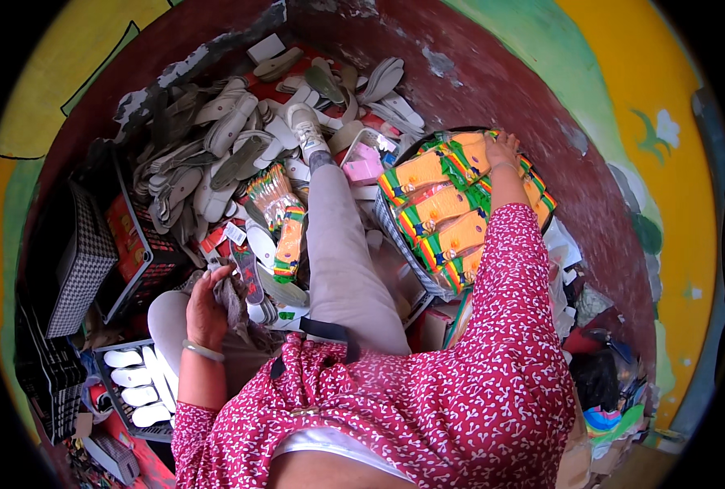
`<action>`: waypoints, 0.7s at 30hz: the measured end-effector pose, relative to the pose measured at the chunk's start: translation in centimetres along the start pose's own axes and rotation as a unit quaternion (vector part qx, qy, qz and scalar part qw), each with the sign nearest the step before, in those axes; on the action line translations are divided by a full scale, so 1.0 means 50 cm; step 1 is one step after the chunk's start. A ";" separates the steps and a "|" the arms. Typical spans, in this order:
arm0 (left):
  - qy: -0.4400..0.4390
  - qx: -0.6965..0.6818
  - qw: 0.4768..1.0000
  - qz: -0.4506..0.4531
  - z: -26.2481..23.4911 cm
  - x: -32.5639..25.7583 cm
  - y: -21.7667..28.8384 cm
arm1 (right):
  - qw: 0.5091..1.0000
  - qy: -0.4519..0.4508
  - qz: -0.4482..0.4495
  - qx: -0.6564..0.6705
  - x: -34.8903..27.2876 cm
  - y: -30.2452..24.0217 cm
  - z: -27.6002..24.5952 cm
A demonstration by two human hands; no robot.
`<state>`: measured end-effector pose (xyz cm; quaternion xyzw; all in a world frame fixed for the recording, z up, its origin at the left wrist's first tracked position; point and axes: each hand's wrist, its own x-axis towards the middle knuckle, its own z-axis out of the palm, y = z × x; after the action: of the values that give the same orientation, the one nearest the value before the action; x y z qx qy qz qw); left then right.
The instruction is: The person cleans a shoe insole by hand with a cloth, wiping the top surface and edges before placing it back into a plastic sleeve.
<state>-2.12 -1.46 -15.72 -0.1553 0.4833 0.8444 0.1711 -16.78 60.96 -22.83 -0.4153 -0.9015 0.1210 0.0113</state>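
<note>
My right hand (503,151) reaches to the far side of a basket (408,262) heaped with orange packets (442,207) that have green, red and yellow edges. Its fingers lie spread on the top packets, gripping none that I can see. At the left, my left hand (206,308) is closed on a crumpled grey-brown cloth (234,298) above my bent knee. Just past the cloth, a similar orange packet (290,244) and a bundle of thin, colourful packs (272,196) lie on the pile beside my outstretched leg.
Loose shoe soles (230,124) are heaped against the dark red wall (477,73). Patterned boxes (87,248) stand at the left, near a black crate (118,402) of white soles. A pink item (363,164) sits in a tray beyond my foot. Bags and scraps (595,375) line the right.
</note>
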 end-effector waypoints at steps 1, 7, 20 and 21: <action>-0.001 0.008 1.000 -0.004 -0.002 0.000 -0.001 | 1.000 0.001 0.004 0.003 0.012 0.003 0.004; 0.033 0.007 0.999 -0.015 0.030 -0.002 0.003 | 1.000 -0.020 0.008 -0.009 0.024 -0.005 0.032; 0.046 0.043 0.998 -0.025 0.035 -0.006 0.004 | 0.997 -0.058 0.019 -0.054 -0.007 -0.002 0.029; 0.049 0.047 0.997 -0.020 0.039 -0.007 0.006 | 0.997 -0.052 0.015 -0.052 -0.007 -0.001 0.032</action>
<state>-2.13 0.05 -14.40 -0.1978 0.5274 0.8084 0.1709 -16.79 60.31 -24.36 -0.4220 -0.8996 0.0954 -0.0591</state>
